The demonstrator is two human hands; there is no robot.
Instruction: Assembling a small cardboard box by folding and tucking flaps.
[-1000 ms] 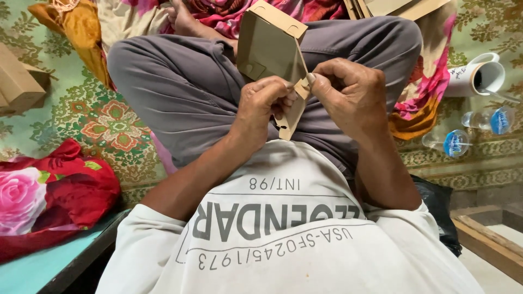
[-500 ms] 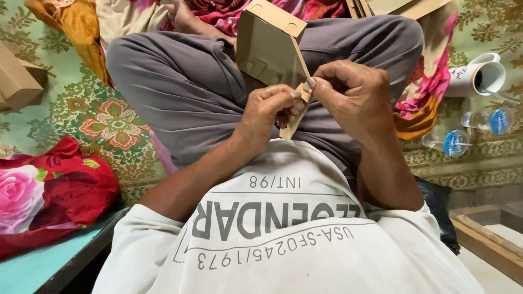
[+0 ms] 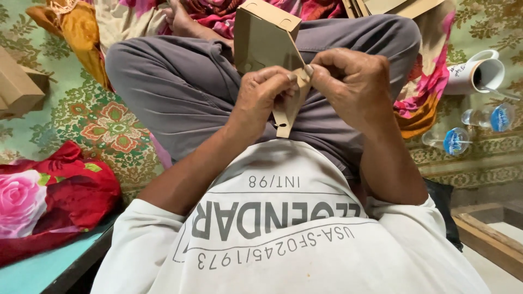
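A small brown cardboard box (image 3: 265,41) is held above the lap, over grey trousers (image 3: 180,92), tilted with its closed end pointing away. A loose flap (image 3: 287,111) of the box hangs down between the two hands.

The left hand (image 3: 260,100) is curled shut on the flap from the left, its fingers (image 3: 283,81) pressed against the cardboard edge. The right hand (image 3: 351,81) is closed on the same flap from the right, thumb and forefinger pinched at the fold where flap meets box. The two hands are nearly touching.

A white printed shirt (image 3: 283,228) fills the lower view. A green patterned bed cover (image 3: 92,117) is seen under the legs. A red flowered cloth (image 3: 49,190) is bunched at the left. Another cardboard box (image 3: 16,87) lies at the far left edge. At the right, a white mug (image 3: 479,73) lies on its side, with clear plastic bottles (image 3: 452,140) just below it.
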